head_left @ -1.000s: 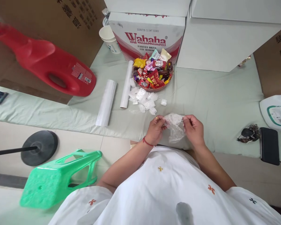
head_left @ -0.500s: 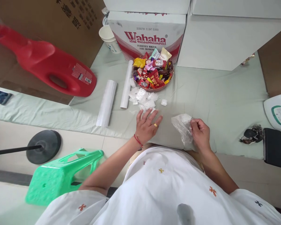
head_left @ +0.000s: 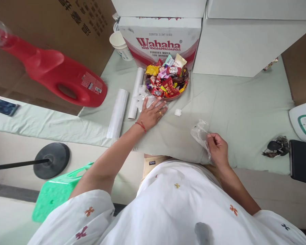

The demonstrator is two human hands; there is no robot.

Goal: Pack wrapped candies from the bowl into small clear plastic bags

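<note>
The left hand lies, fingers apart, over packets beside a bowl. The right hand pinches a bag.

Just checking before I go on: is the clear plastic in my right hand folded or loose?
Loose: your right hand pinches one edge of the clear plastic, and the rest spreads out, wrinkled.

White loose shirt with small motifs, red wristband, ring
</note>
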